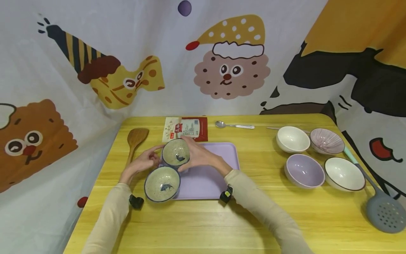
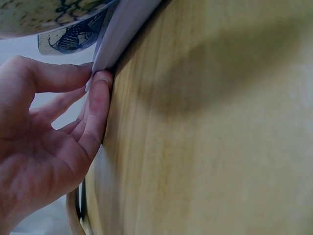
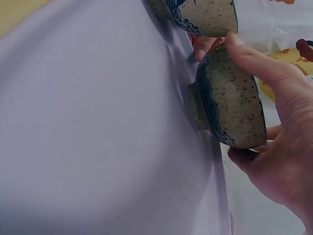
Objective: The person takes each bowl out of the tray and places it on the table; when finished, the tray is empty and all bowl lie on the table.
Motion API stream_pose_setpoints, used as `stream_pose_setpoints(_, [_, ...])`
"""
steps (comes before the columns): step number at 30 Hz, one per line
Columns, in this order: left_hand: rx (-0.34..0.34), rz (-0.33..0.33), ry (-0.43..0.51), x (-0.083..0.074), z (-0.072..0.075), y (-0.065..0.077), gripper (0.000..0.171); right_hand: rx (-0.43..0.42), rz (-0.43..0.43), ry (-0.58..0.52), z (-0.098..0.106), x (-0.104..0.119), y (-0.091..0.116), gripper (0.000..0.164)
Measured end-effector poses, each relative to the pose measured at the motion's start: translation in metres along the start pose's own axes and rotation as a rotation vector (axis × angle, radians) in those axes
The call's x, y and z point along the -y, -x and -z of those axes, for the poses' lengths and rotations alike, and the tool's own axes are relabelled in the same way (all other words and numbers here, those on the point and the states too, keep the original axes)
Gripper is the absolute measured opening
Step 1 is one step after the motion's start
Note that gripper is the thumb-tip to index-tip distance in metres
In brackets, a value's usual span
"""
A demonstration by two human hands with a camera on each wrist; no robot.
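My right hand (image 1: 199, 153) grips the far speckled bowl (image 1: 175, 152), which has a blue rim and a fish drawing; thumb and fingers span its sides. In the right wrist view, this bowl's foot is close to the tray surface, but contact is unclear. A matching near bowl (image 1: 162, 184) sits toward the front at the left side of the purple tray (image 1: 207, 180). My left hand (image 1: 144, 163) is left of the bowls. In the left wrist view, its thumb and fingers (image 2: 98, 100) pinch the tray's rim low by the table.
Left of the tray lies a wooden spatula (image 1: 137, 137). Behind are a red and cream packet (image 1: 190, 128) and a spoon (image 1: 234, 125). At right stand a white bowl (image 1: 292, 139), striped bowl (image 1: 326, 141), purple bowl (image 1: 304, 171), dark-rimmed bowl (image 1: 344, 174) and grey skimmer (image 1: 385, 211).
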State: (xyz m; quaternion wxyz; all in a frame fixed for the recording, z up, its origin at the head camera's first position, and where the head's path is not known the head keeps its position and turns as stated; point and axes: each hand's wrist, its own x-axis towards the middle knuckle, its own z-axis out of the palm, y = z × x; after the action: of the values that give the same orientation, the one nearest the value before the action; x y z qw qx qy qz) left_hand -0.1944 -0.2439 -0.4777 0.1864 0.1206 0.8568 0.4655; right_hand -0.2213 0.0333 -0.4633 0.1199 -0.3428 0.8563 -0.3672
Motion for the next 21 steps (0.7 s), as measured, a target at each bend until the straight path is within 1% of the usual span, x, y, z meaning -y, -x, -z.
stream_pose_setpoints(3, [-0.004, 0.016, -0.005, 0.000, 0.001, 0.000, 0.079, -0.003, -0.003, -0.017, -0.002, 0.000, -0.003, 0.133])
stream_pose_setpoints(8, [-0.003, 0.022, -0.013, 0.002, 0.001, -0.001, 0.079, -0.078, -0.011, -0.052, -0.008, -0.003, -0.004, 0.129])
stream_pose_setpoints(13, [0.004, 0.013, -0.007, 0.004, 0.000, -0.003, 0.078, -0.167, -0.081, -0.111, -0.011, -0.007, 0.001, 0.127])
stream_pose_setpoints(16, [0.003, 0.015, 0.003, 0.003, 0.000, -0.002, 0.076, -0.221, -0.107, -0.122, -0.008, -0.008, 0.006, 0.127])
stream_pose_setpoints(21, [0.003, 0.003, 0.016, 0.004, 0.001, -0.001, 0.074, -0.318, -0.112, -0.149, 0.004, -0.006, 0.016, 0.125])
